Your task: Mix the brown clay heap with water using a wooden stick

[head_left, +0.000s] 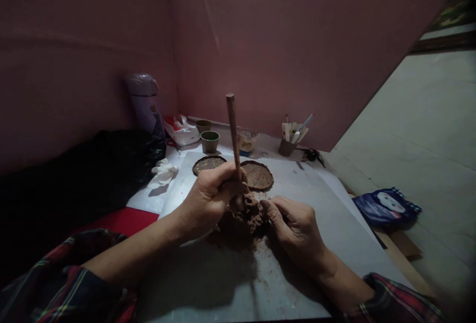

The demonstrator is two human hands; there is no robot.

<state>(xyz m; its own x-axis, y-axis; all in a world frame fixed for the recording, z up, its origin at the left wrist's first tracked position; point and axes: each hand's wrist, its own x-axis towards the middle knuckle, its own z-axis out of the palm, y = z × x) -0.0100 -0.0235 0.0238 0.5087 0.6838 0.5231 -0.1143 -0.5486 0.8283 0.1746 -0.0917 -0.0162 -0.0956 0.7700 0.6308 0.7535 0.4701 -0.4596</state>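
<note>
My left hand (219,189) is closed around a long wooden stick (233,130), which stands nearly upright. The stick's lower end goes into a brown, crumbly, clay-like lump (241,221) on the white sheet. At the lump's right side, my right hand (295,224) is closed, with thumb and fingers pinching its edge. Loose brown crumbs lie around the lump. Just behind my hands are two flat round brown discs with raised rims: the left disc (206,163) has yellow specks, and the right disc (258,177) is plain brown.
Toward the back stand a cup with a green inside (210,143), a clear cup (247,140) and a cup of pens (288,145). White gloves (163,172), a black bag (85,174) and a purple bottle (145,105) are on the left. Pink walls (260,55) close off the back.
</note>
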